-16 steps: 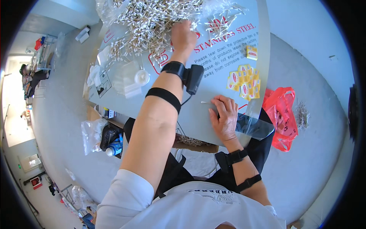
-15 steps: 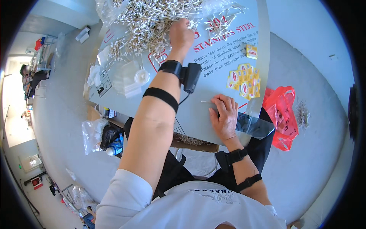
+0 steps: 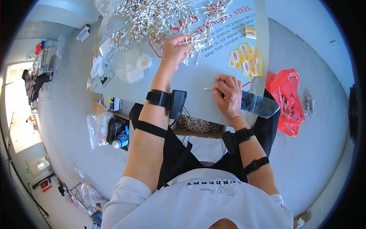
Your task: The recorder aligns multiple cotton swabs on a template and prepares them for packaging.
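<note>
A bunch of cotton swabs (image 3: 195, 42) is gripped in my left hand (image 3: 173, 54), above the steel table (image 3: 185, 86) and on the near side of a large swab pile (image 3: 146, 19). Some swabs poke out past my fingers toward the right, and several reach the table. My right hand (image 3: 229, 98) rests by the table's near edge, with curled fingers. From its thumb and fingertips a single cotton swab (image 3: 208, 89) sticks out to the left, one white tip showing.
Yellow printed cards (image 3: 246, 59) lie on the right of the table, near a small yellow box (image 3: 250, 32). A round clear container (image 3: 143, 61) and plastic bags (image 3: 131, 72) sit left. A box of swabs (image 3: 200, 125) is below the table edge; a red bag (image 3: 288, 103) hangs right.
My left hand has drawn back from the pile toward me, bringing a bunch of swabs. My right hand stays at the near edge, its fingers more curled around the single swab.
</note>
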